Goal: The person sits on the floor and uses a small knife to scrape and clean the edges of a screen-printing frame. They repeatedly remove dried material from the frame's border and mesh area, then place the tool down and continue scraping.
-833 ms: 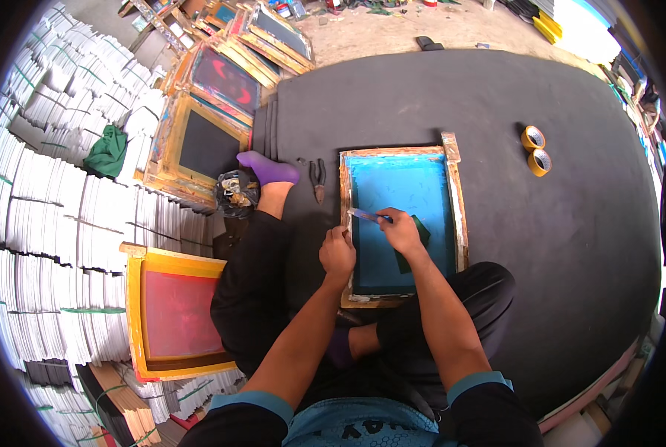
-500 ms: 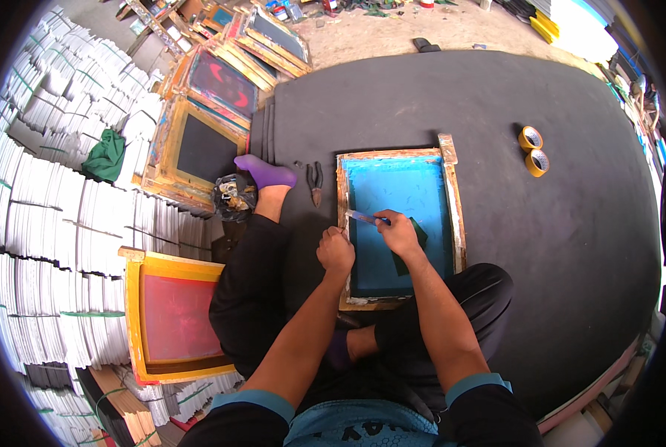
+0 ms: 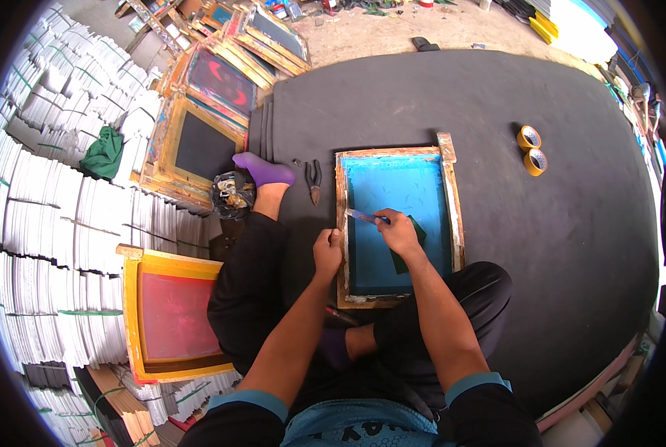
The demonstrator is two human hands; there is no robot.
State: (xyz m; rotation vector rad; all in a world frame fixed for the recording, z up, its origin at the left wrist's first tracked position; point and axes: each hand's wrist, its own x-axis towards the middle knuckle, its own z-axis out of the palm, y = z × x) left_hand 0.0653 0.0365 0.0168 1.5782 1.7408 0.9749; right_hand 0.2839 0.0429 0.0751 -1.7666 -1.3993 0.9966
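While the right hand hangs over the blue mesh screen, its fingers are pinching a slim bluish tool, and the tool's pale tip points to nine o'clock, right by the frame's left rail. Can't tell if the tip actually touches the wood. The screen lies flat on a big black mat in front of the person's folded legs, so let's call its middle the clock centre with twelve at the top of the view.

Left hand is between eight and nine o'clock, just beside the left rail, fingers curled in with the thumb up along them. No way to tell if anything's tucked inside that curl. A dark green piece is on the mesh, partly covered by the right hand and wrist.

As for the stuff around it: dark-handled pliers at ten o'clock, two yellow tape rolls at two, and a yellow-framed screen with pinkish mesh out toward eight, near the bundled paper stacks
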